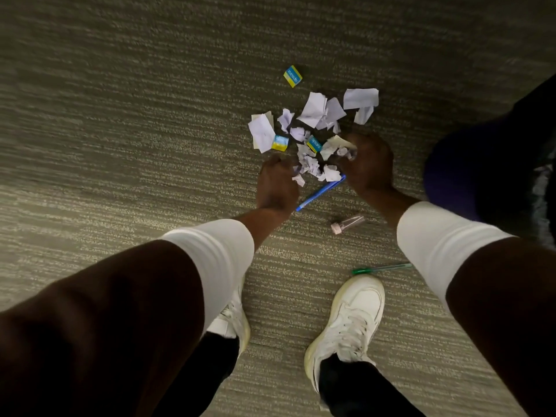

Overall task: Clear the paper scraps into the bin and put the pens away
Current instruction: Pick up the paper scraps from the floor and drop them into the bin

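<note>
Torn white paper scraps (pixel 316 115) lie in a loose heap on the carpet in front of me. My left hand (pixel 276 188) rests at the heap's near left edge, fingers curled on small scraps. My right hand (pixel 367 164) is at the near right edge, closed on crumpled scraps (pixel 337 149). A blue pen (pixel 319 194) lies slanted between the two hands, partly under scraps. A green pen (pixel 382 268) lies nearer me, by my right shoe. Two small blue-and-yellow boxes (pixel 280 142) sit within the heap, and a third (pixel 293 76) lies apart, beyond it.
A small clear vial with a pink cap (pixel 347 224) lies below the blue pen. My white shoes (pixel 352 323) stand on the grey-green carpet (pixel 120 145). A dark rounded object (pixel 469 170), possibly the bin, sits at the right edge.
</note>
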{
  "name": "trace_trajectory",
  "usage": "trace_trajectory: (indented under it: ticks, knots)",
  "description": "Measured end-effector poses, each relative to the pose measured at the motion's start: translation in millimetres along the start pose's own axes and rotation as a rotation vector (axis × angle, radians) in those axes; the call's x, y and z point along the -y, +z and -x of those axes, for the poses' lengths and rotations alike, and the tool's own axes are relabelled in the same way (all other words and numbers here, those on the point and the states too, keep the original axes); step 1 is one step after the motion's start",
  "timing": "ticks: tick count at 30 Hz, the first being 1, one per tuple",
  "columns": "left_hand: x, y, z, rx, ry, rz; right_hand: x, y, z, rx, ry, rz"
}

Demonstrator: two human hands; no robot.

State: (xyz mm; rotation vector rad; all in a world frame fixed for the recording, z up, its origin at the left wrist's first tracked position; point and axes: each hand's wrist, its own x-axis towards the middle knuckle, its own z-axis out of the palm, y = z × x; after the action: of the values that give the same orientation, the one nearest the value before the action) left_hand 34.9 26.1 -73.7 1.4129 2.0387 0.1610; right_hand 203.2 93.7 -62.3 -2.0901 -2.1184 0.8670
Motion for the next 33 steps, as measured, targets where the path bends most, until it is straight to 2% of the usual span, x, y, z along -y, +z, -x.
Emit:
trace_trajectory:
  ticks: [3,8,11,17,25,28,33]
  knots:
    - [-11.2,-20.5,11.7,-0.036,-0.014,0.033,4.3,-14.8,18.4,-0.074,0.013,-0.053]
    - [-42.3,-61.8,38.2,-0.038,-0.031,0.09,16.7,-58.9,52.9,-0.08,0.115,-0.08]
    - [-76.8,-86.9,56.5,-0.101,-0.051,0.167,27.0,-93.7,82.9,-0.129,0.161,-0.117]
    - [-163.1,-121.6,94.0,-0.115,-0.089,0.26,29.1,-166.6,143.2,-0.23,0.219,-0.343]
    - [-262.3,-112.3,137.6,-0.1,-0.019,0.431,-19.2,-238.5,184.1,-0.409,0.305,-0.522]
    - [-292.8,-107.5,147.9,-0.069,0.008,0.462,-43.7,-253.9,184.9,-0.455,0.402,-0.626]
    - [-335.3,-92.0,156.0,0.015,0.084,0.45,-77.3,-272.7,183.3,-0.522,0.519,-0.609]
